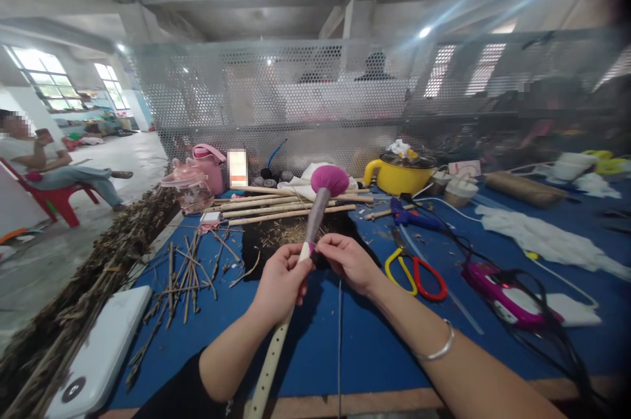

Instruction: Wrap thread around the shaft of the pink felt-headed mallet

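Note:
A pale stick with dark spots slants up from the near table edge. My left hand is wrapped around it. Its upper part is covered in grey wrapping, topped by a rounded magenta head. A bit of magenta shows where the wrapping meets the bare stick. Fingertips of my right hand are pinched together right beside that spot; what they grip is too small to make out. Below my hands a thin grey cord runs down past the table edge.
Scissors with yellow and red handles, a blue glue gun and a magenta device with cables lie right. Twigs and a white box-like object are left. A yellow pot stands behind; a person sits far left.

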{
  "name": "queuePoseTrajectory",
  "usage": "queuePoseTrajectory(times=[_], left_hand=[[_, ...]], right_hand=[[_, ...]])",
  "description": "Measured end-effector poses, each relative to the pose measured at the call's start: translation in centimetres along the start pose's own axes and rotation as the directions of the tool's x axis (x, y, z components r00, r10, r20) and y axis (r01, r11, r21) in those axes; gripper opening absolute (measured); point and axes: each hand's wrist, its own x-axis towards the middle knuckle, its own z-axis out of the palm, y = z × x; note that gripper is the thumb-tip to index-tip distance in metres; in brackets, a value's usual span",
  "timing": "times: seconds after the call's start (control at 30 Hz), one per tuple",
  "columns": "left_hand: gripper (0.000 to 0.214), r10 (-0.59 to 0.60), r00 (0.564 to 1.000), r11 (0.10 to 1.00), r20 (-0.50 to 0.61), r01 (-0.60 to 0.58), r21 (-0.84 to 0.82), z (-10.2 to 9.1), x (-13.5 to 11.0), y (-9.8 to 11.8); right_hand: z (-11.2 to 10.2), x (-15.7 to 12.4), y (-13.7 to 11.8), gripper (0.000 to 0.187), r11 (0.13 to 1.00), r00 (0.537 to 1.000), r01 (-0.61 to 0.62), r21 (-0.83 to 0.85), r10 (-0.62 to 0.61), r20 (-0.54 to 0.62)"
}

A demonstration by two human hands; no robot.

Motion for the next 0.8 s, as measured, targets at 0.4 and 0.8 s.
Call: queuePoseTrajectory(times=[0.4, 0.8], left_hand=[[0.031, 0.05, 0.998, 0.97, 0.05, -0.036, -0.242, 0.4, -0.7, 1.0], [0.032, -0.083, 0.927, 0.955, 0.365, 0.179, -0.238, -0.7, -0.7, 1.4]], right_hand=[[0.4, -0.3, -0.5, 0.03, 0.994, 0.999, -0.007, 0.113, 0.002, 0.041], [-0.1, -0.7, -0.5, 0.032, 0.968, 0.977, -0.059, 0.246, 0.006, 0.214]])
